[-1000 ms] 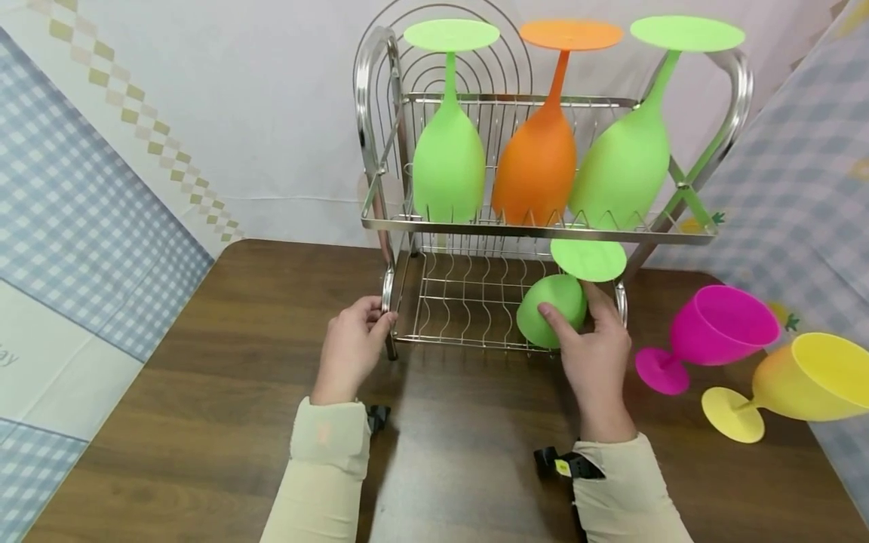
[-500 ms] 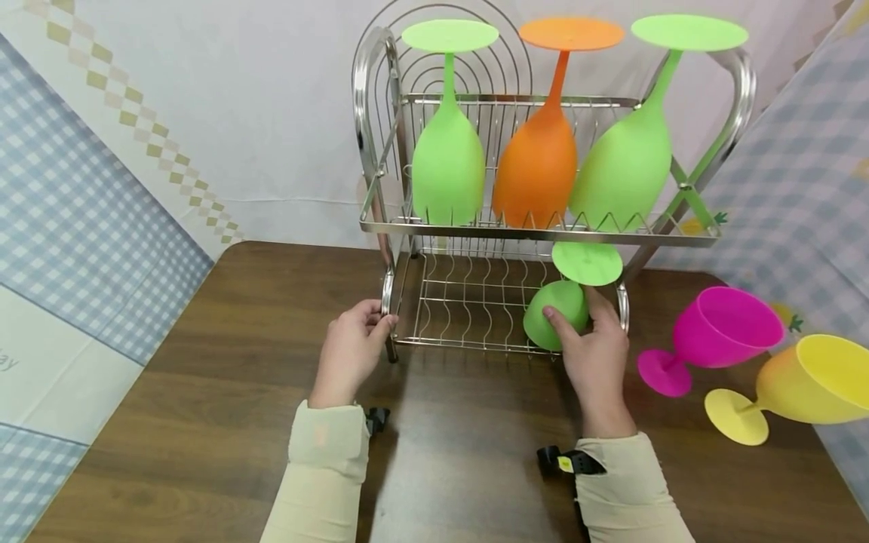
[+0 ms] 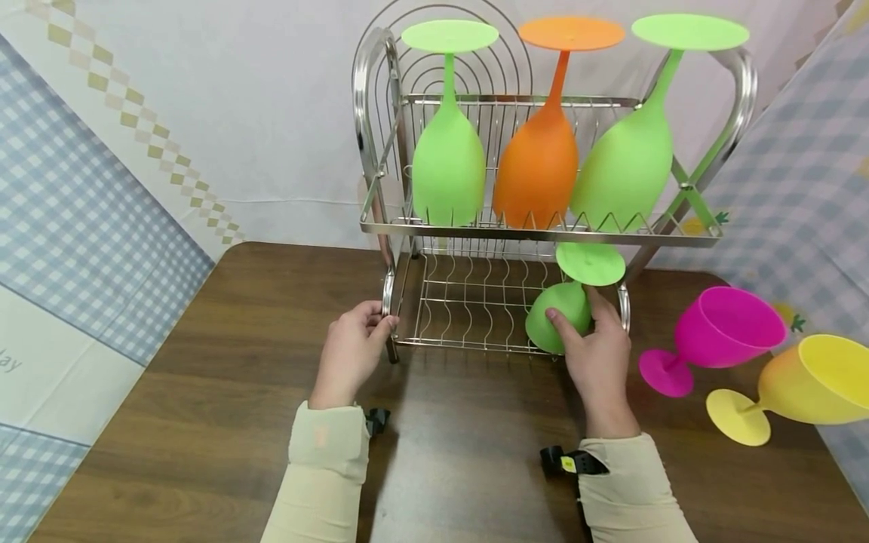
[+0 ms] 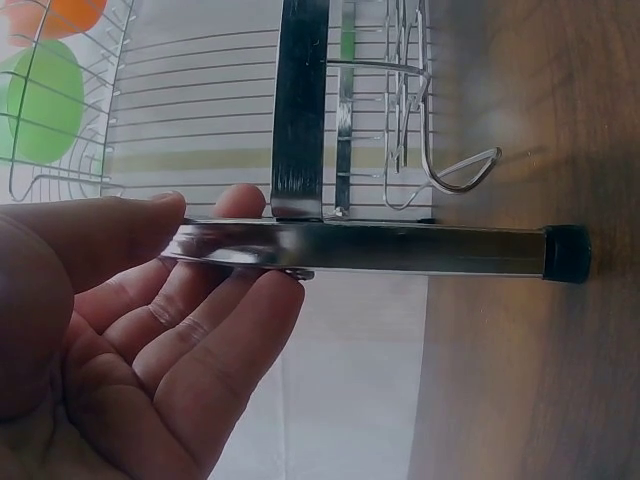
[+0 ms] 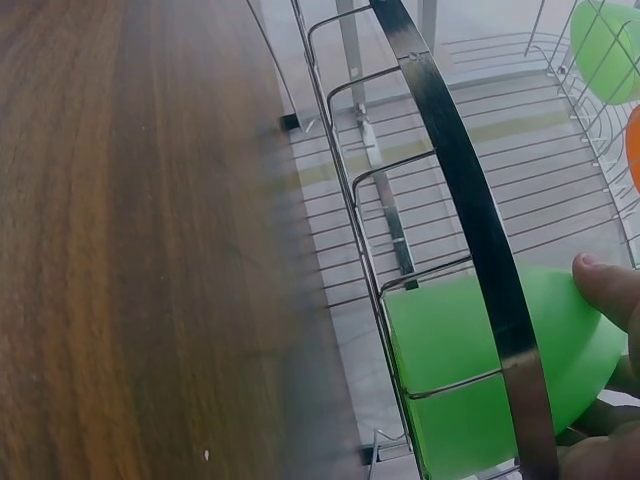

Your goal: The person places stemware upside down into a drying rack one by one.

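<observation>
My left hand point(image 3: 353, 348) pinches the front left leg of the metal dish rack point(image 3: 388, 290); in the left wrist view the thumb and fingers lie on either side of that chrome leg point(image 4: 420, 248). On the lower shelf, at its right end, my right hand point(image 3: 599, 354) holds a green goblet point(image 3: 553, 320) upside down. Its thumb lies on the bowl, with the other fingers behind. The goblet's foot shows just under the upper shelf, tilted. From the right wrist view, the green bowl point(image 5: 450, 350) sits behind the shelf's front bar, its rim among the wires.
Above stand three upturned goblets: a green one point(image 3: 448, 170), an orange one point(image 3: 536, 173) and another green one point(image 3: 624, 166). A magenta goblet point(image 3: 713, 332) and a yellow goblet point(image 3: 801, 381) lie on their sides at the right of the wooden table point(image 3: 224, 422).
The green goblet in my right hand has shifted slightly right and toward me, its foot dipping a little. My left hand stays on the rack's leg.
</observation>
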`<action>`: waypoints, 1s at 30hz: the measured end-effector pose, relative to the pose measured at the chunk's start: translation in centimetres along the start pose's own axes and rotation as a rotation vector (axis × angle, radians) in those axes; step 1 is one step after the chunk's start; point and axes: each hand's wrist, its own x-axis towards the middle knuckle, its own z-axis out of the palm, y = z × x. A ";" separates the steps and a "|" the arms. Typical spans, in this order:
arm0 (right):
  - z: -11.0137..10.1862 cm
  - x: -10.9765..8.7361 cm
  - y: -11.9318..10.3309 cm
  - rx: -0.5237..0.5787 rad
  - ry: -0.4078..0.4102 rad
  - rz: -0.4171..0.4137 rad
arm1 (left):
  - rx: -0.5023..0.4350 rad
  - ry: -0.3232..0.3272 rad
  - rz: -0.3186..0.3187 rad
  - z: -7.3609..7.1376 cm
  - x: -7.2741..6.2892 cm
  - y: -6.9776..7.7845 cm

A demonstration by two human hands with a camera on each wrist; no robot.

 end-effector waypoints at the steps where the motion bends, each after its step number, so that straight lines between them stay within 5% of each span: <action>1: 0.0 0.0 0.0 -0.005 -0.005 0.004 | 0.000 0.000 0.001 0.0 0.0 0.0; 8: 0.0 0.1 0.0 -0.009 -0.005 0.051 | -0.003 -0.004 0.006 0.0 0.0 -0.1; 30: -1.3 -0.7 -1.7 0.329 0.065 0.112 | -0.004 -0.021 -0.005 0.0 0.0 -0.1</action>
